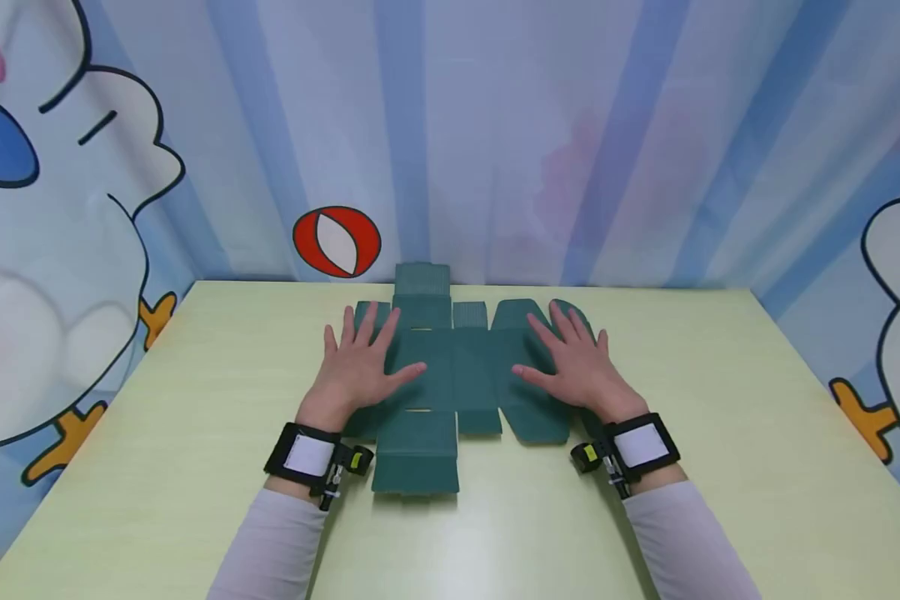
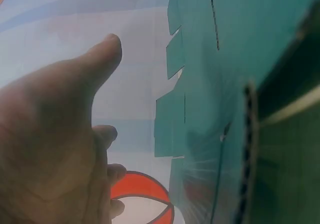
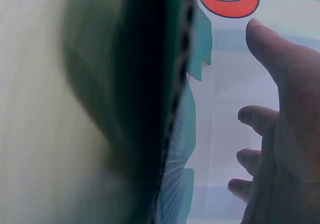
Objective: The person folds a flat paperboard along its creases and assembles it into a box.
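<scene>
An unfolded green cardboard box (image 1: 474, 367) lies on the table, its creased panels and flaps spread out; its corrugated edge shows close up in both wrist views. Over its left part is my left hand (image 1: 357, 364), palm down with the fingers spread. My right hand (image 1: 576, 364) is held the same way over the rounded flaps on the right. In the left wrist view, a gap shows between the left hand (image 2: 55, 129) and the cardboard (image 2: 200, 99). The right wrist view likewise has the right hand (image 3: 295, 114) apart from the sheet. Neither hand grips anything.
The pale yellow table (image 1: 720, 433) extends around the cardboard on both sides and in front. Behind it hangs a blue striped curtain (image 1: 480, 150) printed with cartoon figures and a red and white ball (image 1: 360, 237). A strapped camera device sits on each wrist.
</scene>
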{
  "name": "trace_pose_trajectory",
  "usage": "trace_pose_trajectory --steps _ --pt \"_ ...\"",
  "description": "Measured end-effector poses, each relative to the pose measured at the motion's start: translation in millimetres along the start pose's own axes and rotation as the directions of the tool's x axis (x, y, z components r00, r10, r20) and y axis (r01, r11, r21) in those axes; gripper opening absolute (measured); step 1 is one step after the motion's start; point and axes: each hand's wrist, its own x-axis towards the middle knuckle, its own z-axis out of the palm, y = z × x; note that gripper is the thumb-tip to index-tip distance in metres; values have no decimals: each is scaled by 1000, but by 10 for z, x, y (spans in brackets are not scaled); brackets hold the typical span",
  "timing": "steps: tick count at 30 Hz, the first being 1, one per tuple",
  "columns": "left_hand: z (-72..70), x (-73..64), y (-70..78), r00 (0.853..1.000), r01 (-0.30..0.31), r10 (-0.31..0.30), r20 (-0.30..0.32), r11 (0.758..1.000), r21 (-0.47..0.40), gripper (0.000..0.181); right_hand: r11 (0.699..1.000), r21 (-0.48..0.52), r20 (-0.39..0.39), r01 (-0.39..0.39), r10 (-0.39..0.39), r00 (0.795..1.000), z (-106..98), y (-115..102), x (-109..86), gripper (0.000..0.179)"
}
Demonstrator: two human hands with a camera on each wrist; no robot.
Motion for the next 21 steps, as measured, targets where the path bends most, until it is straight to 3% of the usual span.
trace_pose_trajectory --steps 4,8,16,21 --pt "-32 -24 -21 1000 10 -10 5 1000 -20 91 1000 23 30 11 -12 999 -6 -35 -27 80" --pt "-18 -76 -44 998 7 -7 60 1000 -16 89 998 45 114 40 -45 992 7 -23 -87 78" --pt "67 -184 -77 980 -81 85 179 996 -30 89 988 -21 252 155 -145 957 -18 41 -140 68" --pt "-1 -200 -45 966 -113 112 234 994 -11 78 977 -80 264 197 -170 949 -43 63 -144 70"
